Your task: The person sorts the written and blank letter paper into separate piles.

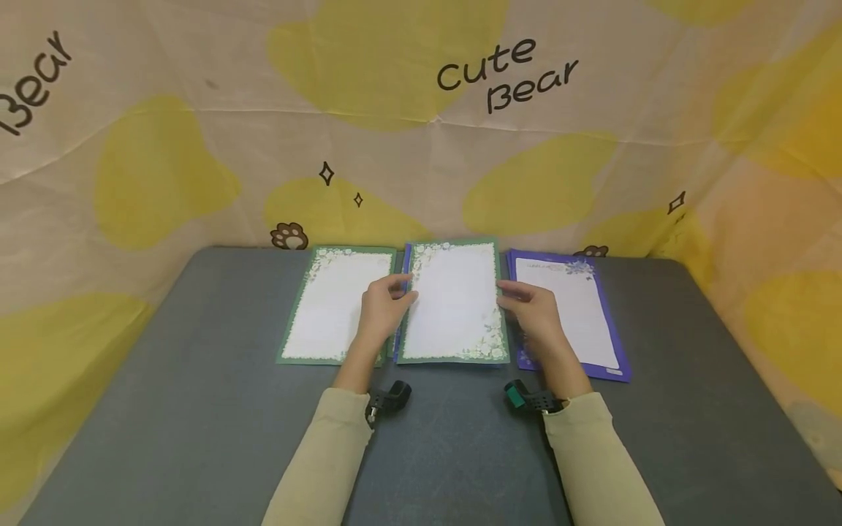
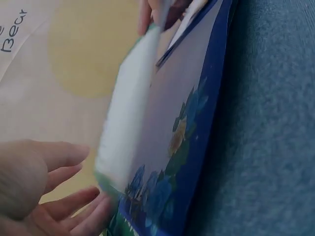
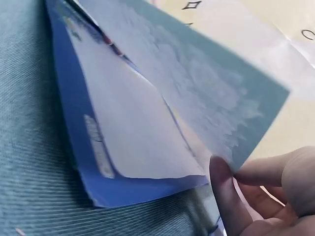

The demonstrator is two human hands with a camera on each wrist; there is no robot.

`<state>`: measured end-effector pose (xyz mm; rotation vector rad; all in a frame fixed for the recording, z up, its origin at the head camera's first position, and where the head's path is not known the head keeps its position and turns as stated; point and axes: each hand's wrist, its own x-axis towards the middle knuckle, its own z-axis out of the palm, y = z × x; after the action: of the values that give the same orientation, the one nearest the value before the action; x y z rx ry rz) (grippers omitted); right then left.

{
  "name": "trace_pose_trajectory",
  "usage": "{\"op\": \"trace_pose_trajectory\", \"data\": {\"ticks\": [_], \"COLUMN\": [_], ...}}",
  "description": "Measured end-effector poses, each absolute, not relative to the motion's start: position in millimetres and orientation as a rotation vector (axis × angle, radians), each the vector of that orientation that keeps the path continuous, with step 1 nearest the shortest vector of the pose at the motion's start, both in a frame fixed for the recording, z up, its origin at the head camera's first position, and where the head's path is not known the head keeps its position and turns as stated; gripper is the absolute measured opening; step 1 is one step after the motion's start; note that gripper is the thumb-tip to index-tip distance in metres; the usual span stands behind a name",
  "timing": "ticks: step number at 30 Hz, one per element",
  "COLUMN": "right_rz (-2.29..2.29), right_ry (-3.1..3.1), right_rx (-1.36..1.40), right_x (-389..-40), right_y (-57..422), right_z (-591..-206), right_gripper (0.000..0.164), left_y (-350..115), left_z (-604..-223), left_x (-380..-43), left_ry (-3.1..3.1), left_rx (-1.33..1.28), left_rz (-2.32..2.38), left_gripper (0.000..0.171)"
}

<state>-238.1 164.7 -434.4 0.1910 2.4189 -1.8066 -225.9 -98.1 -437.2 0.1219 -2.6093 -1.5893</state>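
Observation:
In the head view, a green-bordered sheet of paper (image 1: 454,307) with white flowers is held up between both hands in the middle. My right hand (image 1: 536,314) pinches its right edge between thumb and fingers, shown close up in the right wrist view. At the left edge is my left hand (image 1: 384,307); in the left wrist view its fingers (image 2: 74,155) are spread beside the sheet, not closed on it. Beneath lies a blue-bordered sheet (image 2: 170,142) with blue roses, mostly hidden from the head view.
Another green-bordered sheet (image 1: 332,310) lies to the left, partly behind my left hand. On the right, purple-bordered sheets (image 1: 572,314) lie slightly askew, partly under my right hand. The grey table (image 1: 447,453) ends at a yellow-patterned cloth (image 1: 381,157).

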Motion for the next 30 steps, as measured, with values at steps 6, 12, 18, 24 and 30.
{"op": "trace_pose_trajectory", "data": {"ticks": [6,12,18,24,30], "right_rz": [-1.801,-1.811,-1.826,-1.859,-1.879], "right_ry": [2.375,2.377,2.392,2.413,2.433], "right_rx": [0.181,0.102,0.063,0.013,-0.055], "right_x": [-237.7,-236.6,-233.2,-231.0,-229.5], "right_y": [167.6,167.9,165.3,157.8,147.3], "right_z": [-430.5,-428.2,-424.3,-420.7,-412.2], "right_gripper": [0.039,0.041,0.041,0.041,0.040], "left_y": [-100.9,-103.4,-106.2,-113.2,-127.5], "left_z": [-436.5,-435.2,-433.0,-427.3,-416.3], "left_x": [-228.9,-230.0,-228.2,-223.3,-219.2], "left_ry": [-2.608,-2.579,-2.578,-2.595,-2.603], "left_rx": [0.127,0.122,0.134,0.149,0.108], "left_rz": [-1.663,-1.694,-1.682,-1.671,-1.659], "left_gripper": [0.034,0.031,0.031,0.031,0.033]}}
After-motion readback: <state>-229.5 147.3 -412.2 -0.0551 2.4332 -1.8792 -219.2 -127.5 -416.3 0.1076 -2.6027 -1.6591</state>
